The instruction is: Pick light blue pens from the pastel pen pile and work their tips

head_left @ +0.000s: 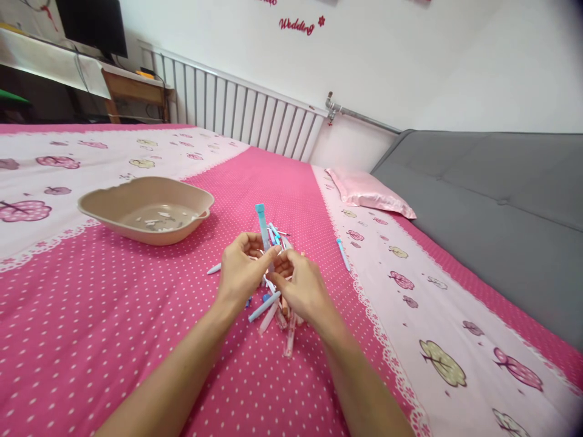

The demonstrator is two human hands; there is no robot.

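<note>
Both of my hands meet over a pile of pens (279,309) lying on the pink dotted bedspread (136,340). My left hand (240,270) pinches a light blue pen (263,227) that stands upright, its cap end pointing up. My right hand (300,288) is closed round the lower part of the same pen, fingers curled, with several pens under its palm. A beige plastic basin (146,209) sits to the left and farther back, with a few small pieces in its bottom.
One blue pen (343,254) lies alone to the right on the pale border of the spread. A pink pillow (368,193) rests by the grey sofa (492,206). A white radiator (237,109) lines the far wall. A wooden desk (132,91) stands at back left.
</note>
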